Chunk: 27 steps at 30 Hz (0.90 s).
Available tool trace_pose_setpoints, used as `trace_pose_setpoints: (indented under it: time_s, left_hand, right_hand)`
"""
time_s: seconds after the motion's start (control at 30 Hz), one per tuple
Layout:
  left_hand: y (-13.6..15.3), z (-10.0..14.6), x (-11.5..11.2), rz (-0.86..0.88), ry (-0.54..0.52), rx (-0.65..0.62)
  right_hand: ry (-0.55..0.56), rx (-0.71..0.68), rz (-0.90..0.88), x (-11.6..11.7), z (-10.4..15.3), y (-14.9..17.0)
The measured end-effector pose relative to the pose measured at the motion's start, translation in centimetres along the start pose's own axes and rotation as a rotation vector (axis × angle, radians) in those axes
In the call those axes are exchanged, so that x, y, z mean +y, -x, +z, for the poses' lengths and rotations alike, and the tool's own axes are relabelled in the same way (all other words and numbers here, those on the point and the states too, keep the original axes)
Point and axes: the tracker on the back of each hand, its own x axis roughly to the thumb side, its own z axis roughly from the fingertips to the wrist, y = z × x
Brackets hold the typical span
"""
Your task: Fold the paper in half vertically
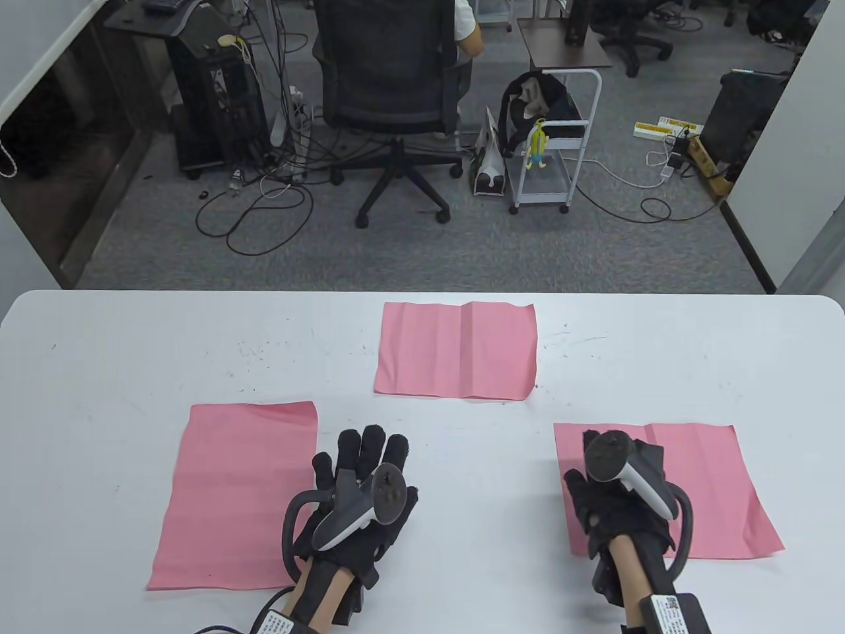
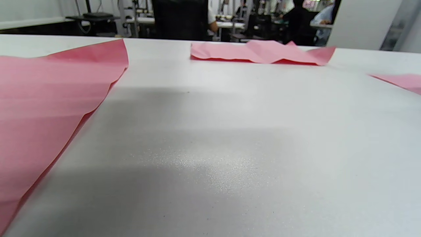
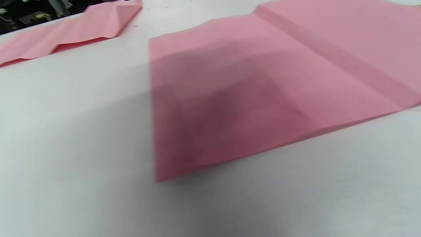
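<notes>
Three pink paper sheets lie on the white table (image 1: 462,561). The left sheet (image 1: 231,495) lies flat, also in the left wrist view (image 2: 42,98). The right sheet (image 1: 700,489) has a vertical crease and shows in the right wrist view (image 3: 263,82). The far middle sheet (image 1: 455,350) is creased down its middle. My left hand (image 1: 373,456) is over bare table just right of the left sheet, fingers spread, holding nothing. My right hand (image 1: 610,475) is over the right sheet's left part, thumb spread to the left, other fingers mostly hidden by the tracker. No fingers show in either wrist view.
The table's far edge runs just behind the far sheet. Beyond it are an office chair (image 1: 389,99), cables and a white cart (image 1: 554,158) on the floor. The far sheet also shows in the left wrist view (image 2: 260,52) and the right wrist view (image 3: 82,26).
</notes>
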Motion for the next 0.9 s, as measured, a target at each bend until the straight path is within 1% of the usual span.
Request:
trace_pose_setpoints:
  time_s: [0.1, 0.2, 0.4, 0.53, 0.63, 0.9]
  left_hand:
    - [0.0, 0.0, 0.0, -0.003, 0.003, -0.001]
    - [0.0, 0.0, 0.0, -0.004, 0.003, -0.002]
    - [0.1, 0.0, -0.1, -0.005, 0.011, 0.003]
    - [0.1, -0.1, -0.2, -0.011, 0.02, 0.007]
    - [0.1, -0.1, -0.2, -0.016, 0.023, 0.009]
    - [0.1, -0.2, -0.2, -0.013, 0.025, 0.01]
  right_hand:
    - [-0.034, 0.054, -0.045, 0.3, -0.9, 3.2]
    - [-0.061, 0.091, -0.058, 1.0, -1.6, 5.1]
    - [-0.128, 0.129, -0.096, 2.7, -3.0, 7.7]
    - [-0.152, 0.147, -0.087, 3.6, -3.4, 8.6]
    - [-0.158, 0.129, -0.112, 3.9, -3.4, 9.0]
    - [-0.162, 0.127, -0.127, 4.1, -3.3, 8.8]
